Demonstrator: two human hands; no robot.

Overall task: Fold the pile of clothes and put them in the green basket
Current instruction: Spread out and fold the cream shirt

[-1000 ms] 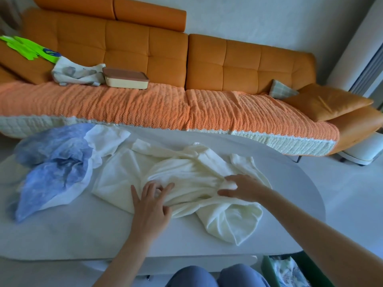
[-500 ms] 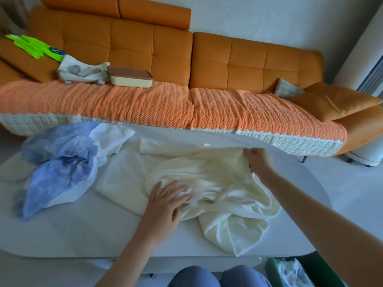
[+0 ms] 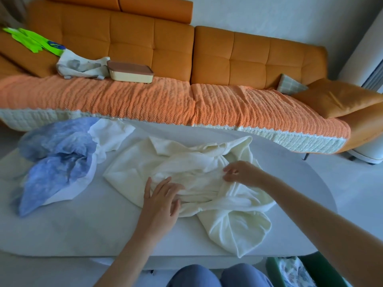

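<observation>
A cream knit garment (image 3: 186, 162) lies rumpled in the middle of the white oval table (image 3: 83, 230), one part hanging toward the near edge. My left hand (image 3: 161, 201) rests flat on its near side with fingers spread. My right hand (image 3: 240, 171) pinches a fold of the cream fabric near the garment's middle. To the left lies a heap of blue mottled cloth (image 3: 56, 160) with a white garment (image 3: 109, 137) partly under it. The green basket (image 3: 271, 270) shows at the bottom right under the table edge, with patterned cloth (image 3: 294, 274) inside.
An orange sofa (image 3: 228, 56) with an orange knit cover runs behind the table. On it sit a cream lidded box (image 3: 130, 74), a pale bag (image 3: 80, 66), green gloves (image 3: 33, 40) and cushions (image 3: 339, 98). My blue-clad knees (image 3: 217, 276) are below the table.
My right hand came back from the far edge of the cream garment to its middle and now pinches a fold there. My left hand stayed pressed on the near side.
</observation>
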